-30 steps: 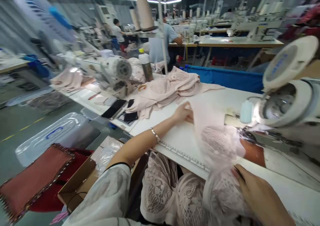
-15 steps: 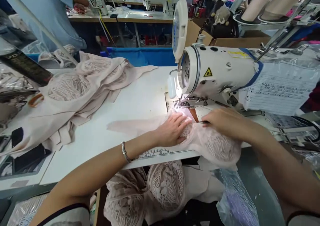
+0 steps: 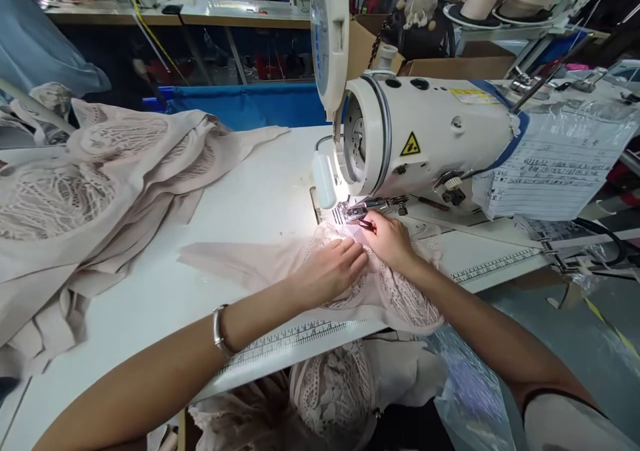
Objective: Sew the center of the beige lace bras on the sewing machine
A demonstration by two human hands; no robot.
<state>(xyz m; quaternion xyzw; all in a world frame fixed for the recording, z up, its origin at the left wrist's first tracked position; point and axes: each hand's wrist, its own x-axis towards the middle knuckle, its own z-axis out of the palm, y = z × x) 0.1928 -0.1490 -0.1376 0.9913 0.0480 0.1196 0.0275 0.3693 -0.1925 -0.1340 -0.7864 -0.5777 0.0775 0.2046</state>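
A pale pink lace bra lies on the sewing table, its upper edge at the presser foot of a white sewing machine. My left hand rests on the near cup, its fingers bent together on the lace. Close to the foot, my right hand is closed on a slim dark tool; its kind cannot be made out. The right forearm crosses over the other cup. A sheer fabric strip stretches left from the bra across the table.
A heap of pink bras covers the table's left side. More lace bras hang below the front edge, beside a clear plastic bag. A printed ruler runs along that edge. Written sheets hang at right.
My right hand has moved left and up to the presser foot with the dark tool. My left hand stays on the bra, its fingers now more bent. The view has shifted closer and to the right.
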